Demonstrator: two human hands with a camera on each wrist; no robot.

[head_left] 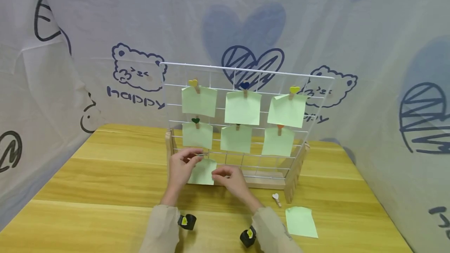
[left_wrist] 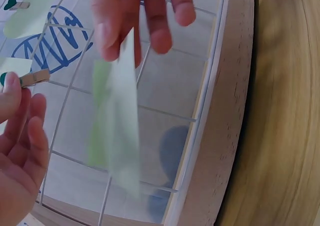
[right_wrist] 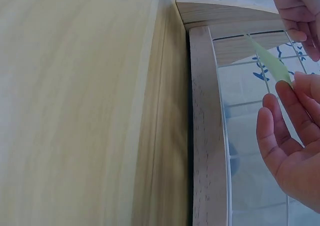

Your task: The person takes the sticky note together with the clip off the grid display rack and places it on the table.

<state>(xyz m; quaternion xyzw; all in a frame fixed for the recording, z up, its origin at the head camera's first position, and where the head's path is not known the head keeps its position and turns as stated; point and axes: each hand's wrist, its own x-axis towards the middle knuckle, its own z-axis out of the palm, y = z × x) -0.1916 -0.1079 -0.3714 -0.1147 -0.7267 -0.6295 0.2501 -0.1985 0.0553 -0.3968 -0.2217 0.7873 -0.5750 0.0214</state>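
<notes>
Nearest, on the wood-grained tabletop, a loose green note lies flat at the right, a white-heart clip just beyond it. Past these, the right hand pinches the edge of a paper note – square, pale mint green, thin and plain, slightly bowed where the left wrist view catches it nearly edge-on. It stands before the lower left of a white wire grid; whether it touches the wires I cannot tell. At its upper edge the left hand pinches a small wooden clip with a green heart. Higher on the grid hang six clipped green notes in two rows – behind, a pale printed cloth.
</notes>
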